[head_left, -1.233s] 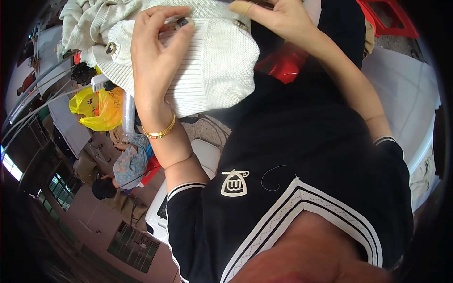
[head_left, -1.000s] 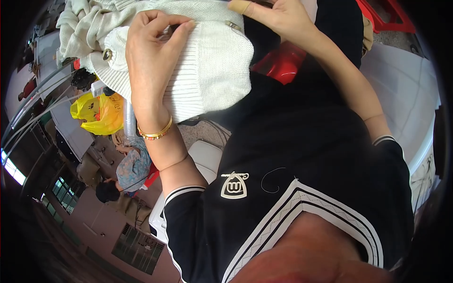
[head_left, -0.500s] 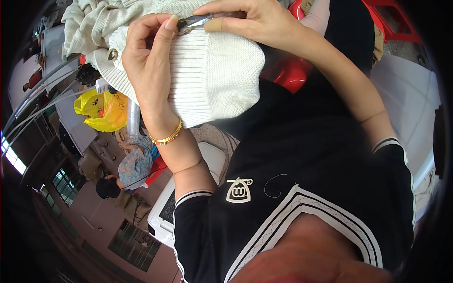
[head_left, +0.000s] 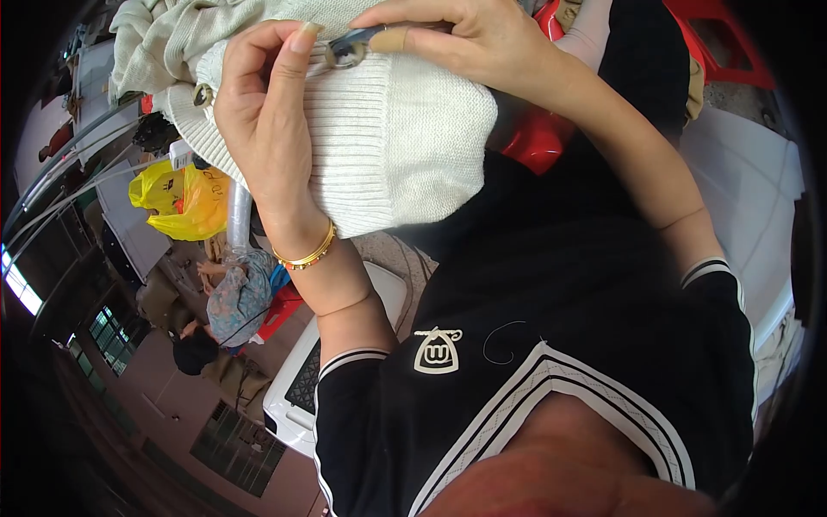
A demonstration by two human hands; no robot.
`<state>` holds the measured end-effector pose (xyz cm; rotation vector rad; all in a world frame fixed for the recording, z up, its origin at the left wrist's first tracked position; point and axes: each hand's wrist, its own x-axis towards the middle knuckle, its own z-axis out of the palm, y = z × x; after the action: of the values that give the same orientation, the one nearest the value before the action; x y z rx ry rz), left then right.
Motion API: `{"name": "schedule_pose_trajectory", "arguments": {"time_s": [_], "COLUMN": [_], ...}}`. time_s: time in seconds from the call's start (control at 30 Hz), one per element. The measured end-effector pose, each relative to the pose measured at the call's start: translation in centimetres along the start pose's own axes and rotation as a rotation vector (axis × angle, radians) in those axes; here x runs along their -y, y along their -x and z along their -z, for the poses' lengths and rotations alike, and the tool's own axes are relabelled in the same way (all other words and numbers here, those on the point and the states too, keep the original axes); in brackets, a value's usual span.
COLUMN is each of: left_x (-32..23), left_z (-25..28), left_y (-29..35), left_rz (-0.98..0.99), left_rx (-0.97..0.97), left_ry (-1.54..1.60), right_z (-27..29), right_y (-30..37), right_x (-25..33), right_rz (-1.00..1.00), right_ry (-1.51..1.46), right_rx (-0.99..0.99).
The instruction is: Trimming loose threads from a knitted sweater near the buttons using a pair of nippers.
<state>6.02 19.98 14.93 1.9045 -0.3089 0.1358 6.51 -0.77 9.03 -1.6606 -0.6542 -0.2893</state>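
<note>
A cream ribbed knitted garment (head_left: 405, 146) is bunched in front of my chest. My left hand (head_left: 267, 129) grips it from the left, thumb and fingers curled over its top fold. My right hand (head_left: 465, 34), with a plaster on one finger, pinches a small dark metal tool (head_left: 351, 47) against the knit, right by my left fingertips. I cannot tell what kind of tool it is. A round button (head_left: 204, 95) shows on the garment's left edge. More pale knitwear (head_left: 164, 34) lies piled behind it.
A yellow plastic bag (head_left: 177, 198) sits at the left. Another person (head_left: 228, 302) sits lower left beside a white machine (head_left: 297, 388). A red plastic stool (head_left: 534, 138) is under the garment, and a white surface (head_left: 758, 198) lies at the right.
The garment and both hands have come lower and closer to me. My right hand has brought the tool over to my left fingertips.
</note>
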Motion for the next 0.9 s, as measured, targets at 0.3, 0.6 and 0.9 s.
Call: {"name": "schedule_pose_trajectory", "arguments": {"time_s": [0.3,0.6,0.9], "left_x": [-1.7,-2.5,-2.7], "left_z": [0.7,1.9,2.5], "left_y": [2.1,4.2,7.2], "left_rz": [-0.136,-0.057,-0.264], "left_rx": [-0.054,0.007,-0.125], "left_ry": [-0.663,-0.533,-0.573], "right_z": [0.3,-0.9,-1.4], "right_y": [0.1,-1.2,-1.3], "right_x": [1.0,0.7,1.9], "right_rz": [-0.24,-0.246,-0.093], "right_ry": [-0.188,-0.15,-0.212], "right_rx": [0.053,0.276,0.306]}}
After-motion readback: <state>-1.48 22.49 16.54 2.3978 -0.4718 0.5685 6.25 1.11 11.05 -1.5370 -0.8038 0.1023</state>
